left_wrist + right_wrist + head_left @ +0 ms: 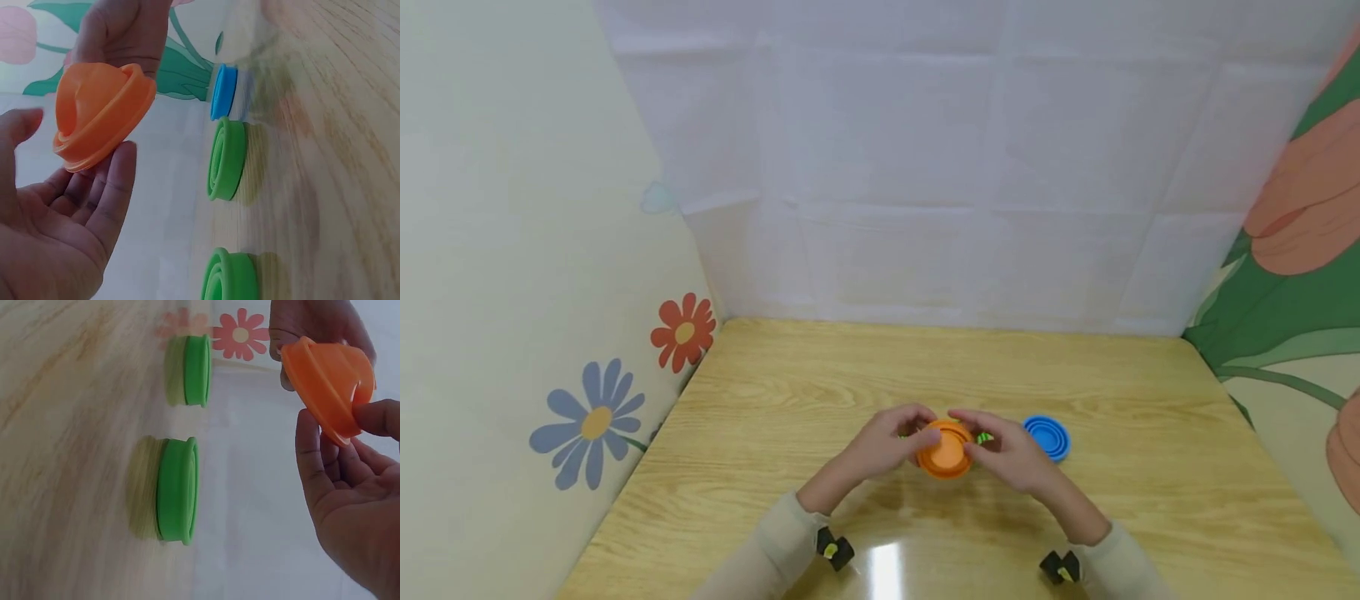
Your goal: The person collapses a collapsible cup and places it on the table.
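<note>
An orange collapsible silicone cup (946,450) is held above the table between both hands, its middle bulging and its rings partly folded. My left hand (880,446) supports it from the left, fingertips under the rim; in the left wrist view the thumb stands a little off the cup (103,115). On the other side my right hand (1011,454) grips it, thumb (378,419) against the wall and fingers below. Two green collapsible cups (178,490) lie flattened on the table, mostly hidden behind the hands in the head view. Right of the right hand lies a flattened blue collapsible cup (1047,438).
The wood-grain table (760,392) reaches back to a white sheet (887,167). Walls with painted flowers stand at the left (597,423) and right (1307,192). Dark wrist devices (835,550) sit below both forearms.
</note>
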Demonstrator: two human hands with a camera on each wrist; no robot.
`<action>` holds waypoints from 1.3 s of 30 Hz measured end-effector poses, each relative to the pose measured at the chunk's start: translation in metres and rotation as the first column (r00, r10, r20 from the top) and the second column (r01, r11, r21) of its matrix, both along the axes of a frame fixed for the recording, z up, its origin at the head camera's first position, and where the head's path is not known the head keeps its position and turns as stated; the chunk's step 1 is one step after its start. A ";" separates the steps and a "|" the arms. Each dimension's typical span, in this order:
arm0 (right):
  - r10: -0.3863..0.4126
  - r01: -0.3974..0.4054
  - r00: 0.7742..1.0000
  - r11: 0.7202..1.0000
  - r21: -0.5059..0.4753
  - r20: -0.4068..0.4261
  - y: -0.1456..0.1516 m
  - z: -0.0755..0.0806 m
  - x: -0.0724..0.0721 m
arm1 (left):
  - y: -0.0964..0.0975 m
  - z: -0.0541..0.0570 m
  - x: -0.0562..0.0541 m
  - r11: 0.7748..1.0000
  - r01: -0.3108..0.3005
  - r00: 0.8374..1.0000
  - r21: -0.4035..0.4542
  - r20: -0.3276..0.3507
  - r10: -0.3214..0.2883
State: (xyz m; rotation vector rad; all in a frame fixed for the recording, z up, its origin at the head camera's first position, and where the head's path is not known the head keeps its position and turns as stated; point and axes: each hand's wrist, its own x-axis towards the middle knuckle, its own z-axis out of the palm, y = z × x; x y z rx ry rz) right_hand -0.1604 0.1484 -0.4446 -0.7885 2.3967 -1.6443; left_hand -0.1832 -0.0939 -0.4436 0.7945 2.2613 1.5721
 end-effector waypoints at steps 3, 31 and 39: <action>0.008 -0.008 1.000 1.000 -0.002 -0.018 0.000 0.001 0.000 | 0.000 -0.001 -0.001 0.999 0.027 0.999 -0.022 0.023 -0.027; -0.041 0.045 0.996 0.998 -0.040 0.080 0.004 0.003 -0.005 | -0.001 0.002 -0.001 0.999 0.013 0.992 0.052 0.122 -0.019; -0.035 0.043 0.996 0.994 -0.101 0.082 0.005 -0.003 -0.003 | -0.004 0.001 -0.003 0.993 -0.059 0.994 0.098 0.094 0.050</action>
